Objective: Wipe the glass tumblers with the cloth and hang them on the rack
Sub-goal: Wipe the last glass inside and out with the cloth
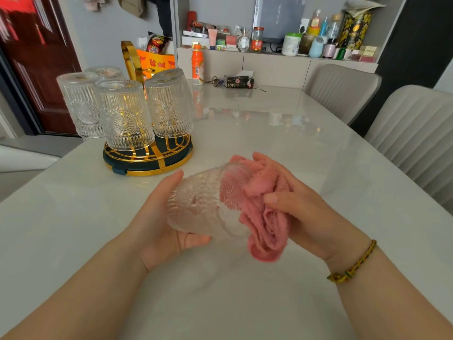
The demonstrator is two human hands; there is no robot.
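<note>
table [269, 133]: glossy pale marble; chairs [343, 92] at 2 o'clock, cluttered shelf [277, 57] at 12
rack [147, 165]: 10 o'clock, hung tumblers [122, 114] inverted
left hand [161, 217]: fingers curled round tumbler [196, 204], centre
right hand [301, 212]: fingers gripping pink cloth [259, 217], pushed into tumbler mouth

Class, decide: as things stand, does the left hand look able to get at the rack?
Likely yes: only bare table lies between the left hand and the rack just beyond it, though that hand holds a tumbler with the cloth stuffed in.
</note>
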